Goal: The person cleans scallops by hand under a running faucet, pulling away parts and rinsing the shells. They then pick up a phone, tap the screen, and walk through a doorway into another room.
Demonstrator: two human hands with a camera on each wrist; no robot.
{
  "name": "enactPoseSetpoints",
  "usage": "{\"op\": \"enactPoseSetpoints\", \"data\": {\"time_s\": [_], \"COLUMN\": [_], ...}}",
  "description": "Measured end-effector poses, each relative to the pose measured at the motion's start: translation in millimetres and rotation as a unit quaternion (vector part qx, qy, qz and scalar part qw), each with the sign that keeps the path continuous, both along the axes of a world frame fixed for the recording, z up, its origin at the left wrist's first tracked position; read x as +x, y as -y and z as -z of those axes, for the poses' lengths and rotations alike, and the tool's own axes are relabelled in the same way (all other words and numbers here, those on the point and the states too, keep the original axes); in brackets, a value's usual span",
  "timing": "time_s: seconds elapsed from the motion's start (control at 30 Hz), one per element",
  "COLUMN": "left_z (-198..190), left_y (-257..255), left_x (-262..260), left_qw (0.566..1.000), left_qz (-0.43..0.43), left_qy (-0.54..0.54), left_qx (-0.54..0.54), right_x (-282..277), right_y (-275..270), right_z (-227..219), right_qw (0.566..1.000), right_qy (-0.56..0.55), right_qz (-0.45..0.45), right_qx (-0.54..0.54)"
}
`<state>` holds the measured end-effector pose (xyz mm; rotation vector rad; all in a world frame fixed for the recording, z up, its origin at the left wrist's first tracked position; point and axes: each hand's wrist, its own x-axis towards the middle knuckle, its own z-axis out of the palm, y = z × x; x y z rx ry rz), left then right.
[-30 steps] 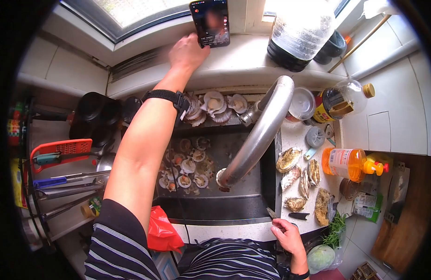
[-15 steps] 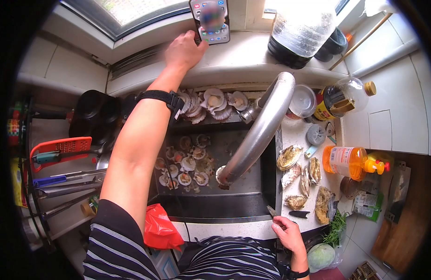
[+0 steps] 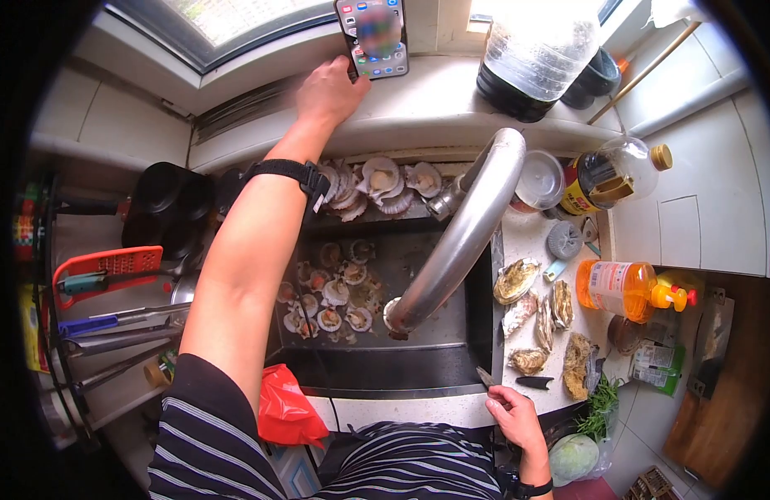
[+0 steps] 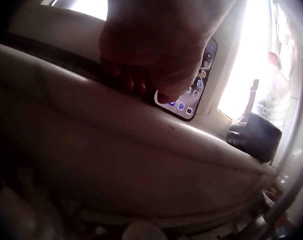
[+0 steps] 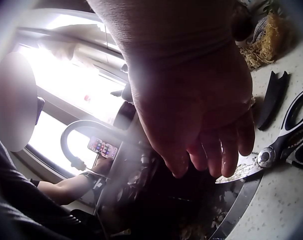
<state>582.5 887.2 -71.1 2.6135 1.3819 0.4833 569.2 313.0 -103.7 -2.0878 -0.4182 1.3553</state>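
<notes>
My left hand reaches up to the sill, beside the lower left corner of a phone that leans upright by the window. In the left wrist view the thumb overlaps the phone's lit screen, which shows app icons. The other fingers bend loosely, left of the phone. My right hand is at the counter's front edge, fingers relaxed and hanging down. Kitchen scissors lie on the counter beside it, blades toward the sink. A black sheath-like piece lies near them.
Opened scallops lie in the dark sink, with more scallop shells behind it. A curved faucet arches over the basin. Oysters and an orange soap bottle are on the right counter. A red bag hangs at the front.
The phone's screen has gone from a dark app page to the home screen with icons. My left hand has shifted slightly left. The right hand has stayed in place.
</notes>
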Motion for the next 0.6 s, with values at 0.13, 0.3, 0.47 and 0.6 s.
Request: {"op": "enactPoseSetpoints", "data": {"time_s": [0.13,0.3,0.47,0.6], "left_z": [1,6,0,-8], "left_y": [0,-4,-5,-3], "left_x": [0,-13,-22,-24], "left_qw": [1.000,0.999,0.998,0.997], "left_qz": [0.000,0.019,0.025,0.035], "left_qy": [0.004,0.028,0.043,0.057], "left_qx": [0.005,0.021,0.027,0.041], "right_x": [0,-1,1,1], "right_y": [3,4,-2,-2], "right_z": [3,4,-1,0], "right_qw": [1.000,1.000,1.000,1.000], "right_qy": [-0.001,0.002,0.013,0.016], "right_qz": [0.006,0.002,-0.015,-0.019], "right_qx": [0.001,0.009,-0.002,-0.009]}}
